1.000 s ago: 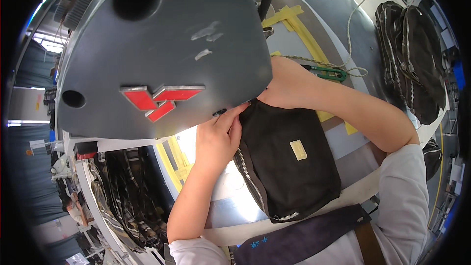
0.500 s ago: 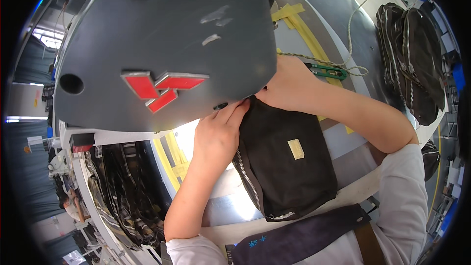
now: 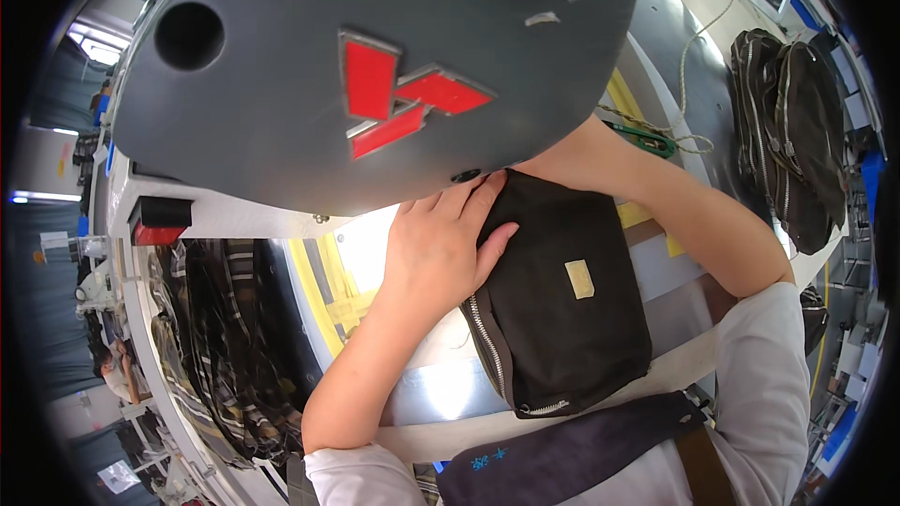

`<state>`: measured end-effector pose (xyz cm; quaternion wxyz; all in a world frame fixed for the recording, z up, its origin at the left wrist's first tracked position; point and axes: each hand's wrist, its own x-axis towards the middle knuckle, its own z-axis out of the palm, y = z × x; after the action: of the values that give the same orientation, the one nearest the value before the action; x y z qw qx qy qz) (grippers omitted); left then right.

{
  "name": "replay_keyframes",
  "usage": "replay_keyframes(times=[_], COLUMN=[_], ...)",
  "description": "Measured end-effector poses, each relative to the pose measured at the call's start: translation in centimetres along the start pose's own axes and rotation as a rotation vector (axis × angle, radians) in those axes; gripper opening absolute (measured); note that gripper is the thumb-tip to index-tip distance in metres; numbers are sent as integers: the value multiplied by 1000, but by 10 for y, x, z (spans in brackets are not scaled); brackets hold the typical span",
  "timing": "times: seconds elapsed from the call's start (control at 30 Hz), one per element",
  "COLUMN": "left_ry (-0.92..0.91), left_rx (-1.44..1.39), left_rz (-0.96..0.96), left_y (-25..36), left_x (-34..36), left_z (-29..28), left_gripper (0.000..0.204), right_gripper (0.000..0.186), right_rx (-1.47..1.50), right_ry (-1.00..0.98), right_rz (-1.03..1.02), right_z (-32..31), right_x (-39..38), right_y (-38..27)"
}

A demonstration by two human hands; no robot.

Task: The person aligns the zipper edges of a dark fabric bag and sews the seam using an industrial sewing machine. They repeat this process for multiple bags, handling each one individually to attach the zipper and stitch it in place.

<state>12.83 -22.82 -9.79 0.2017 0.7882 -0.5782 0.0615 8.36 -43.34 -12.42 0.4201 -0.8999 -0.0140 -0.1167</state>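
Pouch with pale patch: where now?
Head view, right of centre: pouch lies with its far end at the grey machine head, left hand on its upper-left side.

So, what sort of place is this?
Probably a sewing workshop: a big grey machine sits at the dark bag's far end, with more zippered bags at right and striped cloth at left.

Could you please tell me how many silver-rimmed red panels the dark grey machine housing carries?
3: the left red panel, the right red panel and the lower red panel. More may lie out of view.
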Motion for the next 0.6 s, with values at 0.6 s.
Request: replay_keyframes(times=[0.6], left_ry=[-24], left_rx=[19], left_rz=[11], left_y=[-2], left_x=[0], left_z=[-3], left_gripper=[49], right_gripper=[12], right_rx=[-610], right_ry=[85], right_rz=[-455], right_z=[-5], right_x=[-23], right_y=[-22])
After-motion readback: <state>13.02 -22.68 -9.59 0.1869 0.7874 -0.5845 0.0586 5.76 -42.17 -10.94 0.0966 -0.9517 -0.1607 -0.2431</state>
